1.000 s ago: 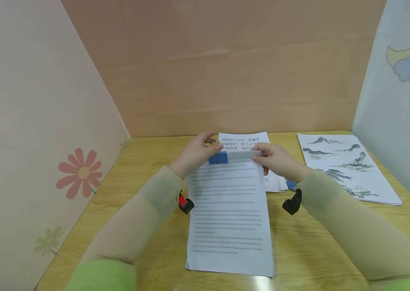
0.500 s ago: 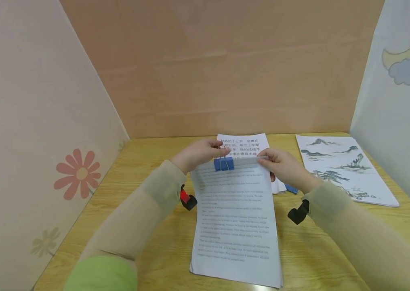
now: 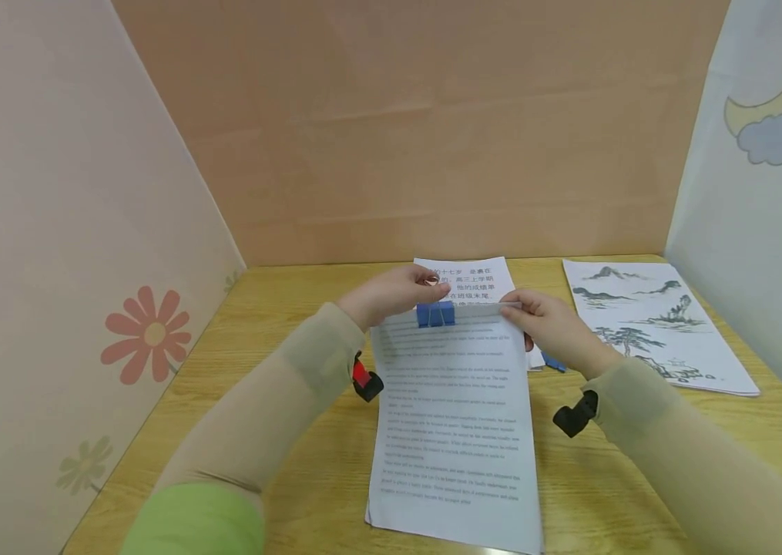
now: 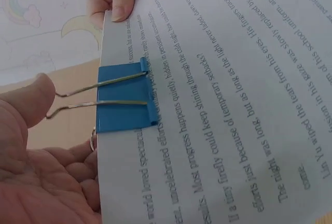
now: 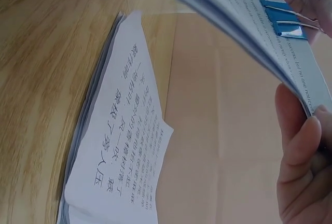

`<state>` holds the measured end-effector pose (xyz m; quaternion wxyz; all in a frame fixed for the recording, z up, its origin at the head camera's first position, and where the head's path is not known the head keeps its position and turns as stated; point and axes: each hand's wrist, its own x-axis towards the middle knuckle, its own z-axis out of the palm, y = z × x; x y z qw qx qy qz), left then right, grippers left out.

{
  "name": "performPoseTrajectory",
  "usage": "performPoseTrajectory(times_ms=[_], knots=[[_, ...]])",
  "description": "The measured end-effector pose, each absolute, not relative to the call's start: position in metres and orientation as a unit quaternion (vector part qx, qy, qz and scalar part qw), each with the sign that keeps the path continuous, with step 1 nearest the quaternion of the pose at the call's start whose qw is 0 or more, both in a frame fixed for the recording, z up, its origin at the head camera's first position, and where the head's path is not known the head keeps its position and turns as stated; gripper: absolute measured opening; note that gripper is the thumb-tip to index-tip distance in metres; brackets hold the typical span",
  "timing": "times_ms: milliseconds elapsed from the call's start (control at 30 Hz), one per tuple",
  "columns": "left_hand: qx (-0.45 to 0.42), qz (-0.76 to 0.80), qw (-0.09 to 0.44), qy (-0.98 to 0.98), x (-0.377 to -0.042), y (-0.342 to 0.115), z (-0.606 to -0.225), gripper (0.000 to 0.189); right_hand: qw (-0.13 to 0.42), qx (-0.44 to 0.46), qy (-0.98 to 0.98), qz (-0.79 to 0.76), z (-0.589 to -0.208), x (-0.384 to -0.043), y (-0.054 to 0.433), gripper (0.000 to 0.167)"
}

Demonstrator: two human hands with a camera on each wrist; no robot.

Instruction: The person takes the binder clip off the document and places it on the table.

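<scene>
My left hand [image 3: 394,294] is at the top edge of a stack of printed sheets [image 3: 456,439], holding a blue binder clip [image 3: 435,314] by its wire handles. The left wrist view has the thumb [image 4: 39,99] against the front handle's end, with the other fingers curled behind the paper. The clip sits over the sheets' edge, its wire handle reaching out past that edge. My right hand [image 3: 548,325] pinches the stack's top right corner between thumb and fingers. In the right wrist view the sheets are raised at that corner, above the table.
Behind the held sheets lies a stack of papers with large Chinese text [image 3: 474,276]. A second blue clip [image 3: 554,362] lies beside it, partly hidden by the right hand. Sheets with an ink landscape [image 3: 640,308] are at the back right. Walls enclose the wooden table [image 3: 280,331].
Both hands and the clipped sheets have shifted slightly right and toward the person in the head view. The clip's front wire handle now shows against its blue face. Both holds continue.
</scene>
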<state>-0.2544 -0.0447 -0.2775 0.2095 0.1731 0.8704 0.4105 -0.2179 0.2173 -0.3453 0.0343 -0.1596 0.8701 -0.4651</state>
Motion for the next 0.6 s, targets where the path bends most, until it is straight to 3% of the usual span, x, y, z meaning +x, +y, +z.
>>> performPoseTrajectory(times_ms=[133,367,600], knots=[[0.178,0.415,0.202,0.869,-0.254,-0.043,-0.277,0.06,0.029,-0.154,0.871,-0.466,-0.345,-0.218,0.221,0.03],[0.203,0.366,0.125,0.9,-0.251,-0.034,-0.284,0.057,0.026,-0.154,0.863,-0.48,-0.346,-0.22,0.224,0.031],[0.186,0.399,0.085,0.894,-0.248,-0.027,-0.291,0.05,0.028,-0.154,0.858,-0.489,-0.346,-0.221,0.226,0.032]])
